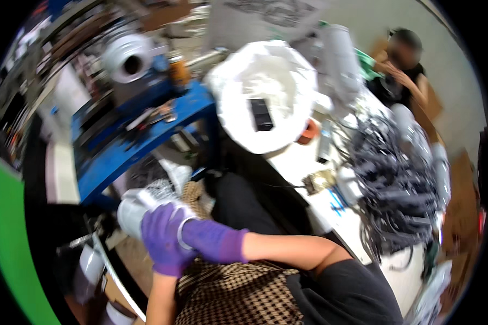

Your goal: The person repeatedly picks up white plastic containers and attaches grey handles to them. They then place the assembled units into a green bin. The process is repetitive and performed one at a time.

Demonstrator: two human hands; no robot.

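Note:
Both my hands wear purple gloves and meet low, left of the middle, over my lap. My left hand point(165, 238) is closed around a white cylinder point(129, 218), which lies tilted on its side. Against it, my right hand point(209, 238) reaches across from the right, its fingers hidden. A thin white loop point(180, 234) curves between the two gloves; I cannot tell whether it is a cord or a rim. Just beyond the cylinder is a blurred whitish bundle point(160, 189) that looks meshed.
A white bag point(230, 127) with a black box point(261, 115) inside stands ahead. To the right, grey cables point(396, 184) pile on a white table point(290, 162) beside orange tape point(309, 131). A blue bench point(130, 165) carries a machine point(127, 59). Another person point(401, 70) sits far right.

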